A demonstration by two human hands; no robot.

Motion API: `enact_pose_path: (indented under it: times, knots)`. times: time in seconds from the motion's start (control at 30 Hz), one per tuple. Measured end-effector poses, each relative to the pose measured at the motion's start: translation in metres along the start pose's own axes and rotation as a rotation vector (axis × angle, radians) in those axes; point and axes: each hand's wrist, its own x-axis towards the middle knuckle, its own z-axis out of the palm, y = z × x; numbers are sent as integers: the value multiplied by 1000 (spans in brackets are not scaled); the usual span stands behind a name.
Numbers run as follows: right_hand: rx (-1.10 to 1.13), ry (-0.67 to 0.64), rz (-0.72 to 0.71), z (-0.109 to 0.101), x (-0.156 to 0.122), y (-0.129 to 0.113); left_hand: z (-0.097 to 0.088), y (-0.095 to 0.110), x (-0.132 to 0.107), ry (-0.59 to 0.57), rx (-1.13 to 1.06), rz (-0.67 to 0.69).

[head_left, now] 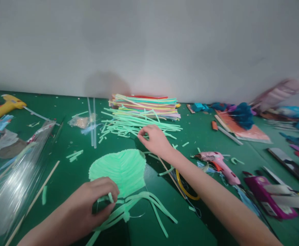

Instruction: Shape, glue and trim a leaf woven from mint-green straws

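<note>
My left hand (pixel 100 200) is curled, with a short light-green pipe cleaner piece (pixel 110 197) between thumb and fingers. Right beside it lies a light-green leaf shape (pixel 121 167) made of pipe cleaners laid side by side. Below the leaf spreads a bundle of bent green pipe cleaners (pixel 141 198), partly behind my left hand. Farther forward, my right hand (pixel 154 138) has thumb and fingertips pinched together at the near edge of a pile of green pipe cleaners (pixel 139 121). Whether anything is in that pinch I cannot make out.
Multicoloured pipe cleaners (pixel 149 100) lie by the wall. A pink glue gun (pixel 219 164) and a magenta box (pixel 269 198) are to the right. At left are a yellow glue gun (pixel 8 105), a wooden stick (pixel 40 191) and clear plastic wrap (pixel 23 181).
</note>
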Motion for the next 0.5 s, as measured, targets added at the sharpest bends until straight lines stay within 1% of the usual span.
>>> enact_pose_path:
  times: [0.1, 0.13, 0.2, 0.27, 0.3, 0.33, 0.4, 0.43, 0.5]
  knots:
    - [205, -39, 46, -14, -10, -7, 0, -1, -2, -10, -11, 18]
    - [323, -67, 74, -19, -15, -10, 0, 1, -3, -7, -8, 19]
    - [685, -139, 179, -26, -25, -17, 0, 5, -3, 0, 7, 9]
    - [1079, -208, 301, -29, -35, -28, -1, 9, -2, 4, 16, -15]
    - [1208, -230, 331, -29, -40, -35, -1, 10, -1, 6, 15, -27]
    - [1259, -244, 326, -27, -46, -43, 0, 10, -1, 15, 10, -33]
    - [1221, -260, 250, -22, -59, -60, 2, 8, 0, 51, 6, -37]
    - [1151, -278, 206, -19, -66, -68, 4, 6, 0, 75, 13, -28]
    - [895, -318, 91, -13, -79, -80, 7, 2, -1, 132, 50, -14]
